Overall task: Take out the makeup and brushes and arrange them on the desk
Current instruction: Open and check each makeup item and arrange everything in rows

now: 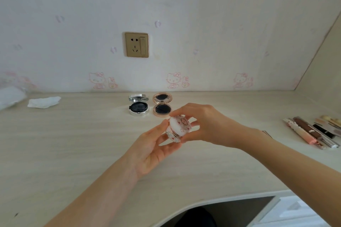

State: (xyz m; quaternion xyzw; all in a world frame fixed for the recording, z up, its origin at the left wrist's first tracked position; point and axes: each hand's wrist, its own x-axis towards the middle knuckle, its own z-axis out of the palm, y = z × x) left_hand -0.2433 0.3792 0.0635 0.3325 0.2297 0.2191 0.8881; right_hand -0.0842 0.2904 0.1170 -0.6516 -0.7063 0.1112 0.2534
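Above the middle of the pale wooden desk [73,143], both my hands hold a small round white compact with a floral print [178,128]. My left hand [153,151] cups its base from below with curled fingers. My right hand [201,125] grips its lid from the right, and the lid stands partly lifted. Behind them, near the wall, lie two open compacts side by side: a silver compact [138,106] on the left and a rose-gold compact [162,106] on the right. A row of brushes and makeup sticks [313,131] lies at the desk's right edge.
A crumpled white tissue [44,101] lies at the back left, with a white plastic-wrapped bundle [11,96] beyond it at the frame's edge. A gold wall socket [137,44] sits above the desk. The desk's curved front edge [212,202] runs at the lower right.
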